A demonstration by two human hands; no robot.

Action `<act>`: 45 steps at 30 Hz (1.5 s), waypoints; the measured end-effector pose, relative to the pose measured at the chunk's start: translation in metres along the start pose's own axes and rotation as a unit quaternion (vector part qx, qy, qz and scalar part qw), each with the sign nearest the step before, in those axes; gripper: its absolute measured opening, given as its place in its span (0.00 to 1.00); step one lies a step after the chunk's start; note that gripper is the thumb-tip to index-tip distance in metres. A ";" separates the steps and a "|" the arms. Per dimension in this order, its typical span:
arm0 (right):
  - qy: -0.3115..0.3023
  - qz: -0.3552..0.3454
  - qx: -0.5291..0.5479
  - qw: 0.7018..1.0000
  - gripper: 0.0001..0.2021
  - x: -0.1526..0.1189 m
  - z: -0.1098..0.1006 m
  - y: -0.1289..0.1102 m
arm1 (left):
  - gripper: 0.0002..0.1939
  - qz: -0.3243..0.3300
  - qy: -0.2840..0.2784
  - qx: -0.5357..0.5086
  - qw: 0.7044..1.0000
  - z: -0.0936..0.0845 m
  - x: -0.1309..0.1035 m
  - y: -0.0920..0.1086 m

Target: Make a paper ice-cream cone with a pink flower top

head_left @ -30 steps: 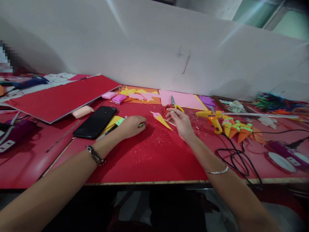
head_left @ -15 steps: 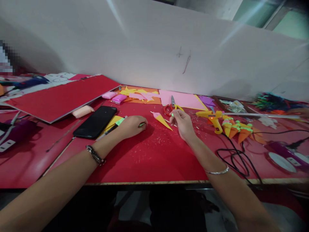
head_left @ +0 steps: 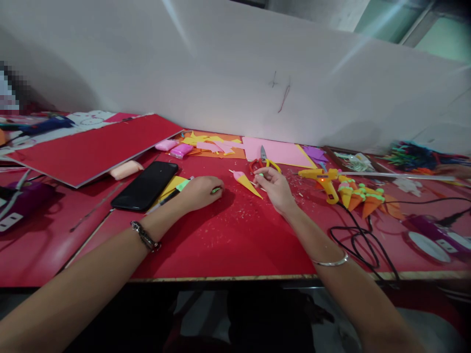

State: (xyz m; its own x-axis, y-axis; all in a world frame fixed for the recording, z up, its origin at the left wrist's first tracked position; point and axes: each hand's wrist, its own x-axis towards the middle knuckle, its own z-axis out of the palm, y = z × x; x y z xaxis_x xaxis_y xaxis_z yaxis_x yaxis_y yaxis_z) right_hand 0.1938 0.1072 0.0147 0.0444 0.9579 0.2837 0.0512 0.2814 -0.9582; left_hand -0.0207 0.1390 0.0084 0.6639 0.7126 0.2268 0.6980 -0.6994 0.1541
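Observation:
My left hand rests on the red table with its fingers curled round a small lump of green clay. A small green clay ball is pinched between the fingertips of my right hand. Between the hands lies a small paper cone, yellow with a pink top from which a thin pale stick pokes out. Just beyond my right hand are scissors with red and yellow handles, partly hidden by the fingers.
A black phone lies left, near a propped red board. Pink paper and yellow scraps line the wall. At right are a yellow glue gun, finished cones, a black cable and another person's hand.
My right hand has shifted slightly left and its fingers have loosened, showing more of the green ball. My left hand and the cone stay where they were.

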 end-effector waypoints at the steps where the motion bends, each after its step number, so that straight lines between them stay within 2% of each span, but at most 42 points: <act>1: -0.005 0.003 0.017 1.000 0.08 0.000 0.000 0.000 | 0.12 0.000 -0.001 0.001 1.000 0.000 0.000 0.000; 4: -0.022 0.033 0.047 0.998 0.10 0.000 0.000 0.001 | 0.12 -0.001 -0.001 0.001 1.000 0.000 0.000 0.001; 7: -0.024 0.032 0.000 0.999 0.13 0.000 0.000 0.000 | 0.11 -0.001 0.001 -0.003 1.000 -0.001 0.001 0.001; 11: -0.033 0.003 -0.049 0.998 0.04 -0.001 0.000 -0.002 | 0.12 -0.002 -0.001 0.002 1.000 -0.001 0.001 0.001; 15: -0.030 0.027 -0.018 0.999 0.08 -0.001 0.000 -0.002 | 0.13 -0.002 -0.002 0.003 1.000 -0.001 0.000 0.001; 18: -0.010 0.021 -0.045 0.999 0.13 -0.001 -0.002 -0.001 | 0.13 0.000 -0.001 0.001 1.000 -0.001 0.000 0.001; 22: -0.001 0.017 -0.040 0.999 0.03 0.002 -0.002 0.003 | 0.12 -0.004 0.003 0.005 1.000 -0.001 0.000 0.002; 25: -0.023 0.007 -0.056 0.998 0.08 0.003 -0.002 0.006 | 0.12 0.002 0.002 0.009 1.000 -0.001 0.000 0.002; 27: -0.026 -0.010 -0.116 0.993 0.11 0.003 -0.003 0.005 | 0.12 0.002 0.003 0.009 1.000 -0.001 0.000 0.002; 30: -0.018 -0.065 -0.248 0.966 0.13 0.002 -0.004 0.003 | 0.12 -0.001 0.005 0.010 1.000 0.000 0.000 0.001; 33: -0.025 -0.106 -0.397 0.911 0.11 0.000 -0.006 0.004 | 0.12 0.001 0.007 0.008 1.000 0.000 0.000 0.001; 36: -0.061 -0.062 -0.520 0.850 0.13 -0.001 -0.008 0.008 | 0.12 0.003 0.012 0.005 1.000 0.001 0.000 0.002; 39: -0.090 -0.015 -0.583 0.807 0.12 -0.002 -0.009 0.010 | 0.12 0.002 0.017 0.003 1.000 0.001 0.000 0.002; 42: -0.077 -0.013 -0.610 0.788 0.10 -0.002 -0.010 0.009 | 0.12 0.002 0.020 -0.004 1.000 0.001 0.000 0.001; 45: -0.065 -0.031 -0.587 0.807 0.12 0.000 -0.010 0.007 | 0.11 0.009 0.035 -0.014 0.999 0.000 0.001 0.000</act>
State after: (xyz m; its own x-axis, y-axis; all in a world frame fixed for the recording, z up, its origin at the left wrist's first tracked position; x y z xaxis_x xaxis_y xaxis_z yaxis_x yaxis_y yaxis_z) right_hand 0.2044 0.1081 0.0085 -0.0962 0.9635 0.2499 0.9616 0.1548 -0.2266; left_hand -0.0198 0.1398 0.0088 0.6555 0.6942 0.2972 0.6769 -0.7147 0.1762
